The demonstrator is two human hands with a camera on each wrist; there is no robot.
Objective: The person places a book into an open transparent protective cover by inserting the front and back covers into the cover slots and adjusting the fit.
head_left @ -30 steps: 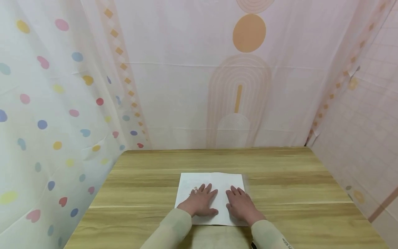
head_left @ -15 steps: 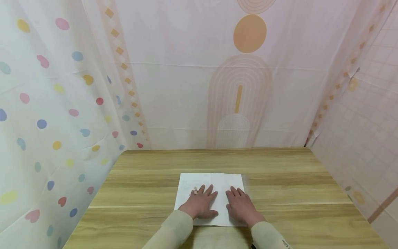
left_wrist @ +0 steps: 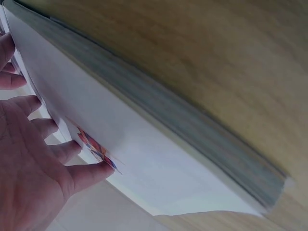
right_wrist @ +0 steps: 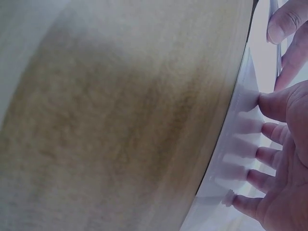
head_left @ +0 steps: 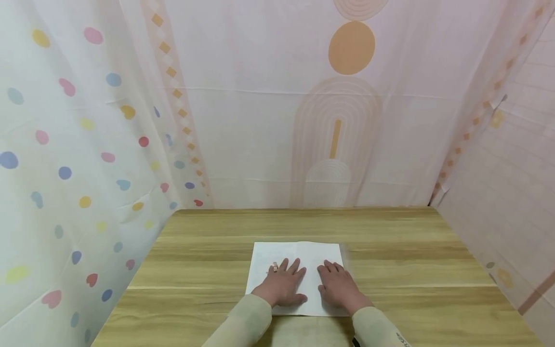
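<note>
A white sheet of paper (head_left: 299, 253) lies flat on the wooden table (head_left: 390, 260), near its front edge. Both of my hands rest palm down on it, side by side, with straight fingers. My left hand (head_left: 282, 284) covers the sheet's left half, and a small coloured mark shows by its fingertips (left_wrist: 98, 168). My right hand (head_left: 338, 286) lies on the right half. The right wrist view shows its fingers (right_wrist: 262, 106) pressed flat on the paper (right_wrist: 240, 144). Pale green sleeves cover both forearms.
Patterned curtains hang close around the table: dotted on the left (head_left: 65, 168), arches and a circle at the back (head_left: 338, 120), a grid on the right (head_left: 511, 168). Bare wood surrounds the sheet on the left, right and far sides.
The hands and the paper have stayed in place. Only the head view has shifted slightly.
</note>
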